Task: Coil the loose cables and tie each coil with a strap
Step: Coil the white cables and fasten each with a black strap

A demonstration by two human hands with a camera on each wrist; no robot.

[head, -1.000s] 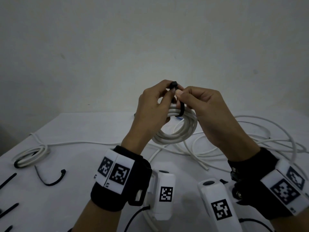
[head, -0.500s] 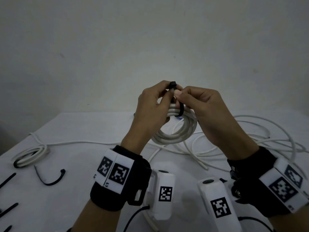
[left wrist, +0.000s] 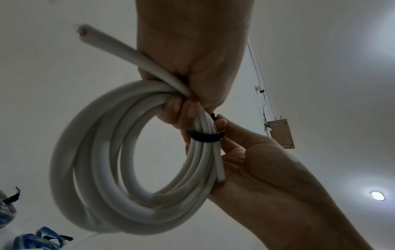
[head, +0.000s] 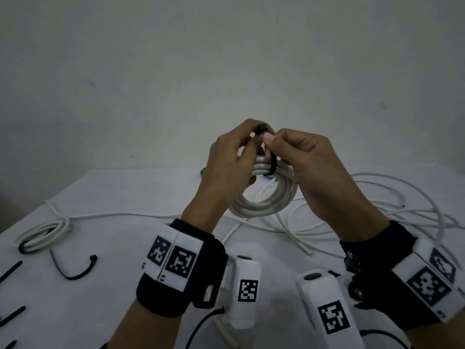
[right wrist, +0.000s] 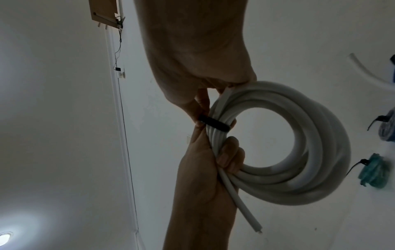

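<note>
Nothing has shifted: left hand (head: 230, 157) still grips white coil (head: 266, 200); right hand (head: 302, 157) pinches black strap (head: 273, 163) looped around it above table (head: 113, 197).

White cable coil (head: 264, 197) of several round loops, held upright above the table, black strap (head: 273, 163) wrapped around its strands at 12 o'clock, one cut end sticking out

I find no legible text; the wrist units (head: 333, 317) carry only square coded markers, perhaps faint characters beside them.
</note>
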